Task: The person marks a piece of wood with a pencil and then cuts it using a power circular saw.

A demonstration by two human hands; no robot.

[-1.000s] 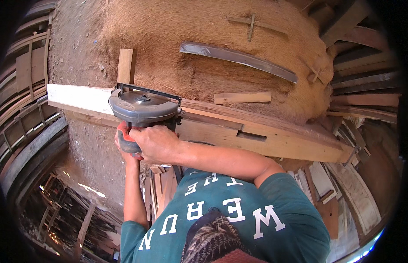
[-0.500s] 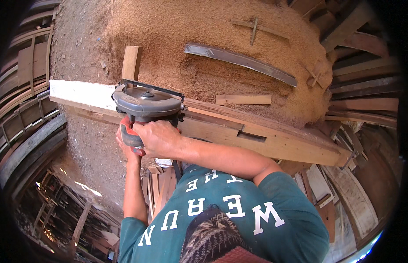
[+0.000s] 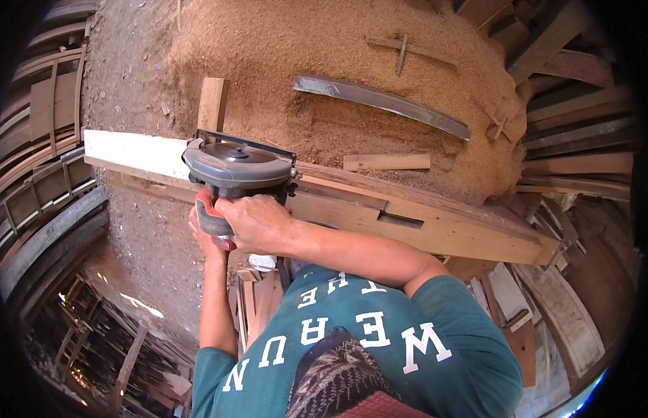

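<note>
Both hands are closed on the one circular saw [image 3: 237,171] at centre left of the frame. The right hand [image 3: 258,224] wraps the rear handle from above; the left hand [image 3: 202,233] grips the red part of the same handle from below and is mostly hidden behind the right.

The saw body lies directly above the grip in the frame, resting on the long timber beam [image 3: 380,209]. The beam's long axis runs from the left edge to the lower right, crosswise to the forearms. The pale planed end of the beam extends left of the saw. The right hand sits nearer the saw housing.

Count around the grip:
- One saw.
- One beam under it.
- One short upright board [image 3: 212,104] just above the saw.
- One short flat offcut [image 3: 387,162] beyond the beam.
- One long curved plank [image 3: 383,104] on the sawdust pile [image 3: 282,49], upper centre.

Stacked timber fills the frame edges.
</note>
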